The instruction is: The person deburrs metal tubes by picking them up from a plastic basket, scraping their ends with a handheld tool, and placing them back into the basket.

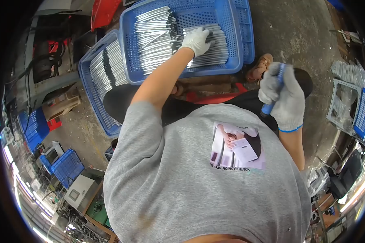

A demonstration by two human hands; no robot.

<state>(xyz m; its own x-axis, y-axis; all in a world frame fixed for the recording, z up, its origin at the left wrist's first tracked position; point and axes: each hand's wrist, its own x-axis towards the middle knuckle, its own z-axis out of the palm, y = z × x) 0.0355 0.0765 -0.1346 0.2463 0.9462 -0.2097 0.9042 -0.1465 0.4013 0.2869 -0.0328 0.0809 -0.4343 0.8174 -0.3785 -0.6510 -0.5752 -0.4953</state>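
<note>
My left hand (196,41), in a white glove, lies over metal rods (215,50) in the right part of a blue basket (234,36). Its fingers are apart and touch the rods, with no rod visibly gripped. Another stack of rods (152,42) fills the left side of the same basket. Off to the right, above my thigh, my gloved right hand (283,95) is closed around a blue cylindrical object (271,99) with a dark lower end. This hand is slightly blurred.
A second blue basket (85,77) with more rods sits lower left of the first. Under the baskets is a red object (227,96). My brown shoe (260,68) is beside them. Grey machinery (48,87) stands left; a metal frame (332,107) and blue crate (364,113) are right.
</note>
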